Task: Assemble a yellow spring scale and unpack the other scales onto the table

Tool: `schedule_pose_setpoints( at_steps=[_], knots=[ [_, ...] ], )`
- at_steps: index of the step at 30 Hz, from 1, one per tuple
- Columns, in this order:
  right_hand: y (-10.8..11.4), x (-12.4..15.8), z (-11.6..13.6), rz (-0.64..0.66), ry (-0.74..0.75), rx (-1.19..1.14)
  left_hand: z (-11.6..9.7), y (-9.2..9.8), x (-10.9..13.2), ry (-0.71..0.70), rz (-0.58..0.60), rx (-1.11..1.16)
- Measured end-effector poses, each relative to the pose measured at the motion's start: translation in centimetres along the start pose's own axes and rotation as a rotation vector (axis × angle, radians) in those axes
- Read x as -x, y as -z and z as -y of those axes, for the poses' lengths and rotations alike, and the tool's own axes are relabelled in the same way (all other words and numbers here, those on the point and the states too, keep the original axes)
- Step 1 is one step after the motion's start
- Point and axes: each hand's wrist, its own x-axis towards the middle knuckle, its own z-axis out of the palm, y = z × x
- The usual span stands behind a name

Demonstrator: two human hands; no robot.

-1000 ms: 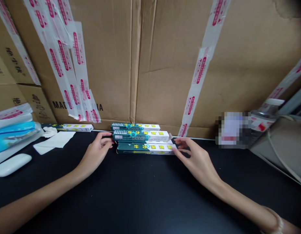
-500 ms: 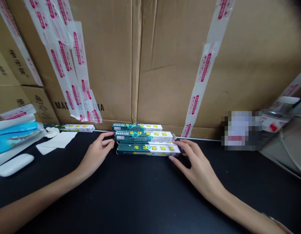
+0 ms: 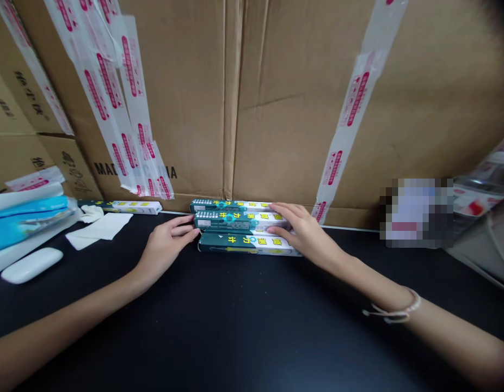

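Observation:
Several narrow green-and-white cardboard boxes with yellow lettering lie parallel, lengthwise across my view: a front box (image 3: 252, 243), a middle box (image 3: 241, 221) and a back box (image 3: 231, 206). My right hand (image 3: 303, 231) closes over the right part of the middle box, thumb on its near side and fingers reaching over to the far side. At the left ends, my left hand (image 3: 166, 239) has its fingers bent, with fingertips and thumb against the end of the middle box. Whether the middle box rests on another box is hidden.
Behind the boxes stands a big taped carton (image 3: 272, 120). Leftward on the black table (image 3: 235, 326) are another narrow box (image 3: 137, 207), white paper (image 3: 100, 231), a white oval case (image 3: 32, 265) and a blue packet (image 3: 27, 220). A clear jar (image 3: 483, 190) is at right.
My right hand has moved from the right ends of the boxes up and inward, over the middle box. My left hand stays at the left ends. The view has shifted slightly.

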Motion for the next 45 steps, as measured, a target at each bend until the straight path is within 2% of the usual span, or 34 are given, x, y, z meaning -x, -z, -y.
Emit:
schedule_pose_setpoints(
  at_steps=[4,9,14,18,24,32,39,45],
  knots=[
    [-0.6,-0.4,-0.5,0.008,-0.033,-0.023,0.2,-0.1,0.0,-0.018,0.014,0.025],
    [-0.6,0.3,-0.3,-0.099,-0.155,-0.046,0.4,-0.2,0.0,-0.053,0.013,0.004],
    [-0.7,1.0,-0.4,-0.196,-0.337,-0.119,-0.1,-0.3,0.2,-0.095,0.044,-0.106],
    [-1.2,1.4,-0.5,-0.235,-0.409,-0.179,-0.7,-0.6,0.8,-0.152,0.033,-0.246],
    [-1.7,1.5,-0.6,-0.255,-0.431,-0.194,-1.2,-0.8,1.6,-0.257,-0.008,-0.467],
    [-1.5,1.5,0.0,-0.256,-0.416,-0.167,-1.3,-0.9,1.8,-0.321,0.010,-0.583],
    [-1.6,1.5,0.1,-0.258,-0.394,-0.159,-2.1,-1.0,2.3,-0.273,0.081,-0.596],
    [-1.6,1.6,0.1,-0.241,-0.399,-0.159,-2.6,-0.9,2.3,-0.211,0.078,-0.526]
  ],
)
